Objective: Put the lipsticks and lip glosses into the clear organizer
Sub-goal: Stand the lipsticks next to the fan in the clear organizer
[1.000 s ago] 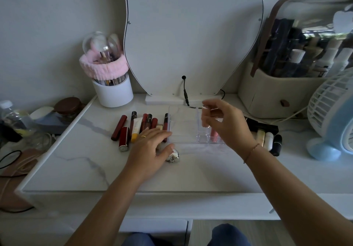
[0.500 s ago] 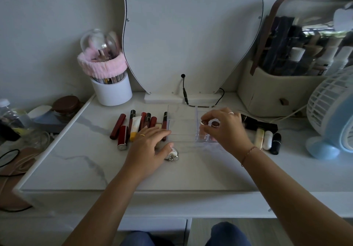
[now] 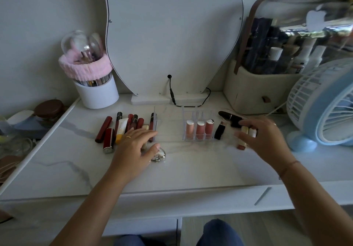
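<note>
White marble-look vanity top (image 3: 191, 169), clear organizer (image 3: 172, 127) holding three upright pink lip glosses (image 3: 199, 129) between the hands, left hand (image 3: 133, 146) flat, fingers spread, fingertips at red lipsticks (image 3: 122, 127), right hand (image 3: 265, 138) open, fingers curled over loose cream tubes (image 3: 248, 132).

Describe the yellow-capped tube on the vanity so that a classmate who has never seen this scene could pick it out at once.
Start at the white brush cup with the pink headband, left of the mirror. On the marble top in front of it lies a row of dark red lip products; the tube lies among them. It alone is white and flat, with a yellow cap pointing toward the person.
</note>
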Demonstrator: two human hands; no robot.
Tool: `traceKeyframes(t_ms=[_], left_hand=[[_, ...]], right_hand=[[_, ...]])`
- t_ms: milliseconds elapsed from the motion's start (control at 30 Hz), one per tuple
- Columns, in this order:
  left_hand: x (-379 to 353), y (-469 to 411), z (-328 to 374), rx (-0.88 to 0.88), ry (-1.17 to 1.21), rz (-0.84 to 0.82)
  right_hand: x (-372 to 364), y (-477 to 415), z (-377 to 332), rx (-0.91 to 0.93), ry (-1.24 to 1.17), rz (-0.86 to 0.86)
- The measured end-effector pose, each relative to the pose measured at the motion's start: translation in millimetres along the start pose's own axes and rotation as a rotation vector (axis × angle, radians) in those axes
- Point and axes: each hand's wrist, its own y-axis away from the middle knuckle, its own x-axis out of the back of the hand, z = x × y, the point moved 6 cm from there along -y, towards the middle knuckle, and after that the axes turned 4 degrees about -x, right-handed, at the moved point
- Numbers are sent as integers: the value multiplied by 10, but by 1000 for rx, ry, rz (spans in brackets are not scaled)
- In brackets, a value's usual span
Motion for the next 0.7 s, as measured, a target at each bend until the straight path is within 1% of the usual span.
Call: traceKeyframes(t_ms=[67, 167, 267, 333, 400, 567, 700], left_hand=[[3, 0, 2, -3, 2, 10], [-2, -3, 2, -7, -7, 11], [-11, 2, -7, -2, -18, 4], [-16, 5, -17, 2, -16, 2], [-17, 3, -31, 2, -13, 0], [-21, 2, -38, 8, -17, -1], [-23, 1, -38, 3, -10, 7]], right_hand=[[-32, 52, 56, 48, 31, -104], [-82, 125, 42, 170, 82, -246], [-119, 143, 39, 246, 174, -308], [-154, 120, 28, 285, 270, -324], [-174, 82, -8, 325, 310, -332], [-159, -31, -113, 389, 289, -406], [-33, -115, -224, 382, 87, -355]])
